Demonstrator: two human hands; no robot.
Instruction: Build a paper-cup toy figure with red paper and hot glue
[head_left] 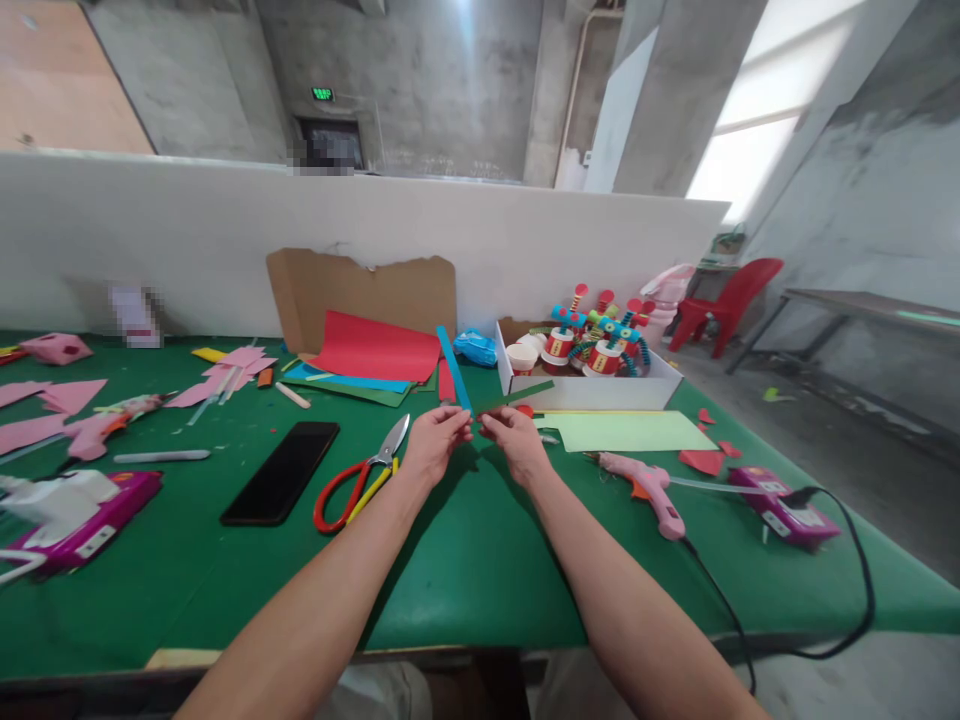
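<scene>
My left hand [442,440] pinches the lower end of a blue paper strip [453,365], which slants up and away. Close beside it, my right hand [516,438] pinches a dark green paper strip [525,396] that points to the upper right. The strips' near ends come close together between my fingertips; whether they touch I cannot tell. Red-handled scissors [365,474] lie left of my left forearm. A pink glue gun [645,485] lies to the right of my right hand, by a light green paper sheet [630,431].
Behind my hands, a white box [600,392] holds paper-cup figures. Red paper [375,348] lies on other sheets before a cardboard piece [367,290]. A phone [282,473], another glue gun [105,425] and a purple power strip [97,520] are at left; another power strip [784,508] sits at right.
</scene>
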